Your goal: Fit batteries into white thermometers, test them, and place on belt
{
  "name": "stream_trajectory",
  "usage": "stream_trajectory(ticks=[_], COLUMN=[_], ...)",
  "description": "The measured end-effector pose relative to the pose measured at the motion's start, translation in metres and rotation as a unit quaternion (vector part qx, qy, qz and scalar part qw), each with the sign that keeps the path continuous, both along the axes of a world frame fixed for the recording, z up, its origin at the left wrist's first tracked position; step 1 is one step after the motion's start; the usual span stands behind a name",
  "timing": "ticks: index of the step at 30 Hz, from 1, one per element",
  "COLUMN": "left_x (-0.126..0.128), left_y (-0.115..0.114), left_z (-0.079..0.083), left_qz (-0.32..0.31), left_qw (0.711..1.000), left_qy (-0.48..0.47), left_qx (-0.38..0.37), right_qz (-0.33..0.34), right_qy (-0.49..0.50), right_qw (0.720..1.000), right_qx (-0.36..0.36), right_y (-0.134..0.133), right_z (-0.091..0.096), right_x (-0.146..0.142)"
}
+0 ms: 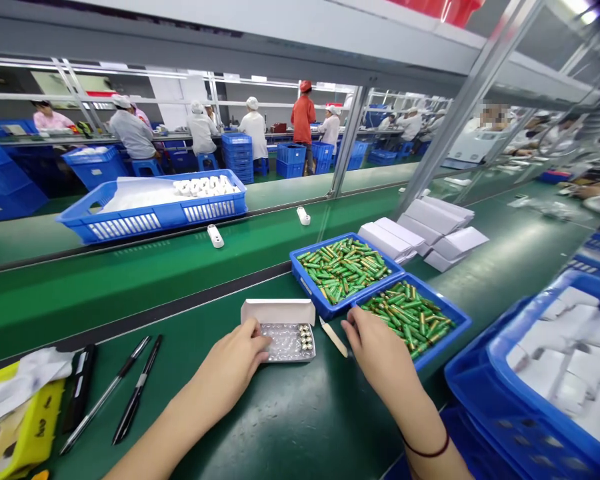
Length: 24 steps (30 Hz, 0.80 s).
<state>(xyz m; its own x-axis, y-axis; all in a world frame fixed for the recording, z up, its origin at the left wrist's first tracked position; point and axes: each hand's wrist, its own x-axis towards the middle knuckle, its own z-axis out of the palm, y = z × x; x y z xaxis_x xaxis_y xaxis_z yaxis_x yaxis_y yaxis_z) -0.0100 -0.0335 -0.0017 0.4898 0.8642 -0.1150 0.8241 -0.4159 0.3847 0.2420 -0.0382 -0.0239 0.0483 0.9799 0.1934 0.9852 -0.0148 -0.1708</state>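
White box (279, 312) with its lid raised: the left hand's (237, 350) fingers grasp its left end. To the right of those fingers, silver-ended cylinders (305, 337) stand in the right end of a clear insert (280, 341). The right hand's (377, 340) fingers curl beside a blue tray (443, 349) of green-and-gold cylinders (415, 317); whether they grip anything cannot be told. A pale, knife-like tool (335, 338) lies just left of them.

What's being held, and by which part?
Left hand holds the box by its left end. Right hand is at the nearer tray's left end; whether it holds anything can't be told.
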Motion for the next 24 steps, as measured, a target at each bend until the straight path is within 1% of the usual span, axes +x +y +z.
stream_trajectory(ticks=[2, 3, 4, 6, 8, 9, 10, 12, 15, 18, 21, 24], left_x=[-0.003, -0.006, -0.008, -0.016, -0.025, -0.03, -0.036, -0.048, -0.069, -0.088, -0.103, -0.116], left_y=[-0.001, 0.0, 0.002, 0.013, 0.032, 0.045, 0.06, 0.094, 0.147, 0.195, 0.231, 0.252], left_z=[0.005, 0.008, 0.012, 0.019, 0.021, 0.019, 0.016, 0.003, -0.022, -0.044, -0.057, -0.062], left_qz=[0.013, 0.018, 0.024, 0.04, 0.076, 0.099, 0.124, 0.176, 0.244, 0.307, 0.345, 0.367], left_qw=[0.999, 0.997, 0.993, 0.985, 0.977, 0.974, 0.972, 0.969, 0.956, 0.938, 0.926, 0.919], left_qy=[-0.051, -0.081, -0.113, -0.169, -0.197, -0.194, -0.182, -0.143, -0.105, -0.083, -0.074, -0.077], left_qx=[0.001, 0.0, -0.002, 0.008, 0.042, 0.061, 0.077, 0.095, 0.123, 0.141, 0.134, 0.12], right_qz=[0.019, 0.031, 0.044, 0.072, 0.094, 0.103, 0.109, 0.116, 0.122, 0.124, 0.132, 0.147], right_qy=[0.005, 0.001, -0.01, -0.038, -0.057, -0.058, -0.056, -0.058, -0.072, -0.062, 0.016, 0.159], right_qw=[0.998, 0.998, 0.997, 0.996, 0.994, 0.993, 0.992, 0.991, 0.99, 0.99, 0.989, 0.971], right_qx=[0.054, 0.063, 0.056, 0.019, -0.012, -0.018, -0.019, -0.021, -0.014, 0.013, 0.059, 0.099], right_y=[0.013, 0.022, 0.031, 0.049, 0.064, 0.07, 0.074, 0.08, 0.083, 0.084, 0.083, 0.08], right_z=[0.012, 0.017, 0.021, 0.024, 0.022, 0.02, 0.017, 0.012, 0.005, -0.002, -0.01, -0.012], right_x=[0.002, 0.002, 0.001, 0.0, -0.003, -0.004, -0.004, -0.004, -0.001, 0.001, 0.003, 0.003])
